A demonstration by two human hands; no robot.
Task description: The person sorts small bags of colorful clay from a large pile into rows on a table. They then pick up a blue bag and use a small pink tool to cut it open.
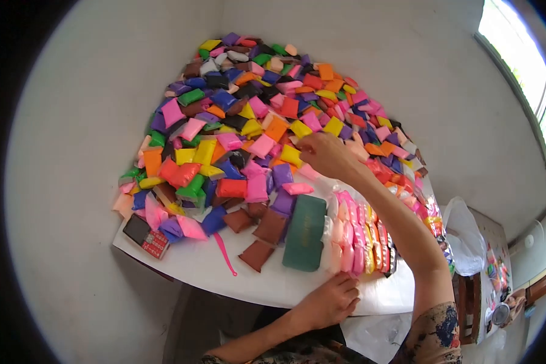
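My right hand [329, 155] reaches into the large pile of colourful packets [242, 124], its fingers bent down by a yellow packet [291, 155]; whether it grips anything is hidden. Near the table's front edge, my left hand [332, 298] has its fingers curled, just below the row of packets; what they hold, if anything, I cannot make out. That row of packets [359, 238] stands lined up in pink, peach, yellow, red and black. Directly left of it lies a dark green case [304, 233].
A phone with red keys [145, 236] lies at the table's left corner. A pink strap [225, 255] lies on the white table [273, 287]. To the right, a clear plastic bag [465, 239] hangs beside another table holding small items. Walls stand behind the pile.
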